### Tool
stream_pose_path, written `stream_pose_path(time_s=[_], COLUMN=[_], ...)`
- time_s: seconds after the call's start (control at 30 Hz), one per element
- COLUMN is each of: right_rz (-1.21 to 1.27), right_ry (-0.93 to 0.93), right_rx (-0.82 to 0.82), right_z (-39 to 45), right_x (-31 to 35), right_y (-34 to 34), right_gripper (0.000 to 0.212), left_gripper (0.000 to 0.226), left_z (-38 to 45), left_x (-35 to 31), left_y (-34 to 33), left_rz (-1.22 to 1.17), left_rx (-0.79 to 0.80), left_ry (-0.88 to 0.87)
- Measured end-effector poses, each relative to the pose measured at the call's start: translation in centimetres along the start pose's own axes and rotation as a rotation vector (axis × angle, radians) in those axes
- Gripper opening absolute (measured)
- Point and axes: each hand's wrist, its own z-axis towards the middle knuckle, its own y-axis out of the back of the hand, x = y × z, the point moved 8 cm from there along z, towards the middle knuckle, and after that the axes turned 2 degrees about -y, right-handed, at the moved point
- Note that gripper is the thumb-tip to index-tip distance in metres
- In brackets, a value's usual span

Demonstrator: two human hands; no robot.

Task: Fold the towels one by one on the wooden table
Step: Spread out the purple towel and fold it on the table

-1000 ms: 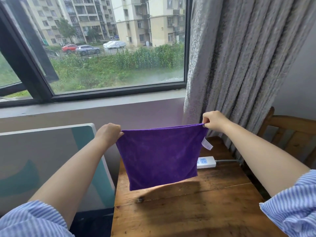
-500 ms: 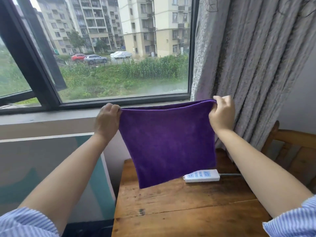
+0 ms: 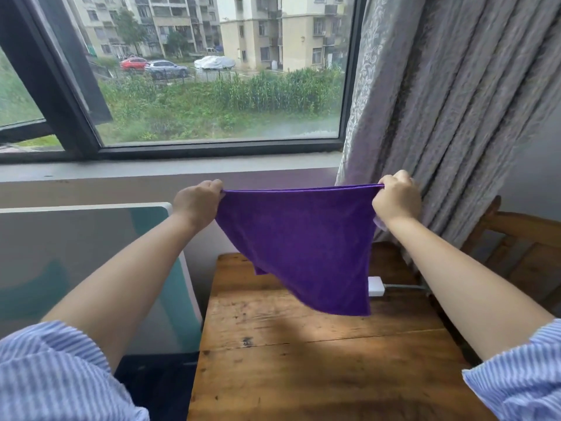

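Item: purple towel (image 3: 303, 250), one piece. Held in the air above the far end of the counter (image 3: 318, 360), not touching it.

Left grip (image 3: 197, 203): clenched on the towel's upper left corner.

Right grip (image 3: 394, 199): clenched on the upper right corner.

Top hem: drawn taut and level between the two grips.

Change noted: half a second ago the cloth was held higher and hung as a flat square below the grips; now the grips are lowered and the body is swung, its lower edge slanted, the lowest corner hanging below the right grip. A second layer is seen peeking out below the left grip.

Adjacent: a white power strip (image 3: 376, 286) lies on the counter below the right grip, partly hidden by the towel.

Assessment: the towel is judged to be mid-shake or being brought down for laying flat; no fold on the counter is made yet.
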Motion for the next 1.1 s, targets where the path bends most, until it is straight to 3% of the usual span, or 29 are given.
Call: stream_pose_path(time_s=[0.17, 0.23, 0.53, 0.73, 0.87, 0.97, 1.03, 1.1], right_rz=[-0.005, -0.027, 0.025, 0.170, 0.216, 0.148, 0.101, 0.092], right_ry=[0.024, 0.053, 0.040, 0.049, 0.112, 0.167, 0.173, 0.152], right_rx=[0.042, 0.070, 0.247, 0.237, 0.225, 0.268, 0.339, 0.529], right_z=[0.1, 0.0, 2.6, 4.8, 4.4, 2.0, -0.9, -4.1], right_x=[0.7, 1.4, 4.1, 7.2, 7.0, 5.5, 3.9, 2.0], right_y=[-1.5, -2.5, -8.1, -9.9, -9.9, -10.6, -11.8, -13.6], right_gripper=[0.030, 0.029, 0.035, 0.037, 0.032, 0.025, 0.020, 0.016], left_gripper=[0.021, 0.020, 0.018, 0.021, 0.019, 0.017, 0.014, 0.024], left_z=[0.0, -0.3, 0.6, 1.9, 0.9, -1.6, -4.4, -7.4], left_x=[0.7, 1.3, 4.5, 7.8, 9.2, 9.2, 8.5, 7.6], left_y=[-3.9, -4.8, -7.2, -5.9, -5.5, -7.1, -9.1, -11.6], left_rz=[0.045, 0.091, 0.177, -0.023, -0.367, -0.605, -0.744, -0.847], left_rx=[0.331, 0.393, 0.353, 0.130, 0.014, 0.076, 0.206, 0.402], left_ry=[-0.036, -0.006, 0.123, 0.323, 0.388, 0.401, 0.415, 0.437])
